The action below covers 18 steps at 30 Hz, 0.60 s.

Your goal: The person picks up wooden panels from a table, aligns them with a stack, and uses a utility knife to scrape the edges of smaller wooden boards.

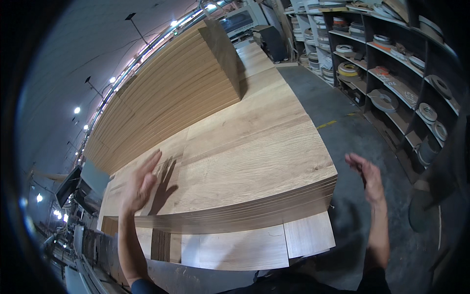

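Note:
Before me lies a low stack of wood-grain boards [254, 147], its layered front edges facing me. Above the left part of this stack my left hand [141, 183] is held with fingers stretched out, casting a shadow on the top board; it holds nothing. My right hand [366, 176] is in the air past the stack's right end, over the floor, fingers extended and apart from the boards. A taller stack of boards [166, 88] rises behind, on the far left side. Lower pale boards [240, 247] lie between the near stack and my body.
On the right, dark shelving [387, 88] holds many rolls of edging strip [384, 100]. Grey floor [313, 93] with yellow tape marks [327, 124] runs between shelving and boards. A machine with a window [240, 22] stands at the back, and a dark monitor [68, 186] at the left.

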Tool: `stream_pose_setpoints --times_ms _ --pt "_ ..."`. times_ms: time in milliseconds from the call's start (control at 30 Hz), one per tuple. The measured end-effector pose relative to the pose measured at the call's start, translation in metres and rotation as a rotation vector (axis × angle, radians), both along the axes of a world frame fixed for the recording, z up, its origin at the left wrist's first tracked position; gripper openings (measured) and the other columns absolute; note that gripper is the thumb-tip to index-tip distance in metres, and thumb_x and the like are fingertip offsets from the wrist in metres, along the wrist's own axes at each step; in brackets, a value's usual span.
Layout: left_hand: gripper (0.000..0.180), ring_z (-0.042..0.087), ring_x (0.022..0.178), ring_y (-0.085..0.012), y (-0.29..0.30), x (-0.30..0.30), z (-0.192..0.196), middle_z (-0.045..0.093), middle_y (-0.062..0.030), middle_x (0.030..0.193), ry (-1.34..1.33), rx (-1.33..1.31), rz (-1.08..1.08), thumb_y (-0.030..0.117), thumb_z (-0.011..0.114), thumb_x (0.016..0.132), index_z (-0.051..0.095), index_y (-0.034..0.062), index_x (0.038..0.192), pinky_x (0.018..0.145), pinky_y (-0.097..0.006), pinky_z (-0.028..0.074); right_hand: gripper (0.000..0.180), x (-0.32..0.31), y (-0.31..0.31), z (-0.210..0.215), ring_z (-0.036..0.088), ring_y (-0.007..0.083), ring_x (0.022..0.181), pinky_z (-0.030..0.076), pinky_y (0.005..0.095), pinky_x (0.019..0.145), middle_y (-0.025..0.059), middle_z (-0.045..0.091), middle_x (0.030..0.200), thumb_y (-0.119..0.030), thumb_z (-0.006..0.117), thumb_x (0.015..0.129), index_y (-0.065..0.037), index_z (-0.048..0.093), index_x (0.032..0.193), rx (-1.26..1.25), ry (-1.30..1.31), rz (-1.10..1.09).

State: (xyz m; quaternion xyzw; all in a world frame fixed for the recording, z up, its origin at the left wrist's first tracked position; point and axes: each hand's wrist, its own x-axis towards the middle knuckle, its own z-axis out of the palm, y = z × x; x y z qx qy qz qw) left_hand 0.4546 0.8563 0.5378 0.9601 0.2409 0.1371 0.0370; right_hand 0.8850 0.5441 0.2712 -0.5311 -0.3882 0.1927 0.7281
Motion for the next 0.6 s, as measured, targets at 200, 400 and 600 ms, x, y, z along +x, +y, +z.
stream_pose_setpoints --times_ms 200,400,600 --pt "0.067 0.048 0.133 -0.0364 -0.019 -0.03 -0.048 0.052 -0.0254 0.141 -0.226 -0.174 0.099 0.05 0.041 0.102 0.052 -0.0067 0.135 0.109 -0.037 0.037 0.049 -0.033 -0.01 -0.157 0.063 0.0134 0.096 0.048 0.0259 0.085 0.0081 0.069 0.109 -0.04 0.054 0.101 0.004 0.062 0.122 -0.261 0.437 -0.077" --pt "0.039 0.062 0.115 -0.0325 -0.025 -0.028 -0.053 0.064 -0.0215 0.125 -0.348 -0.14 0.266 0.023 0.055 0.097 0.062 -0.0044 0.125 0.096 -0.036 0.048 0.032 -0.062 0.0 -0.169 0.052 0.0054 0.074 0.044 0.0226 0.068 -0.0036 0.06 0.086 -0.029 0.056 0.101 0.0 0.066 0.11 -0.263 0.567 0.002" --pt "0.039 0.064 0.107 -0.0363 -0.051 -0.053 -0.077 0.066 -0.0185 0.12 -0.56 0.744 0.266 0.02 0.072 0.085 0.067 0.0061 0.121 0.09 -0.042 0.053 0.036 -0.086 0.006 -0.117 0.062 0.0129 0.093 0.049 0.0285 0.08 0.0037 0.067 0.101 -0.03 0.059 0.1 0.001 0.063 0.118 -0.232 0.468 0.189"
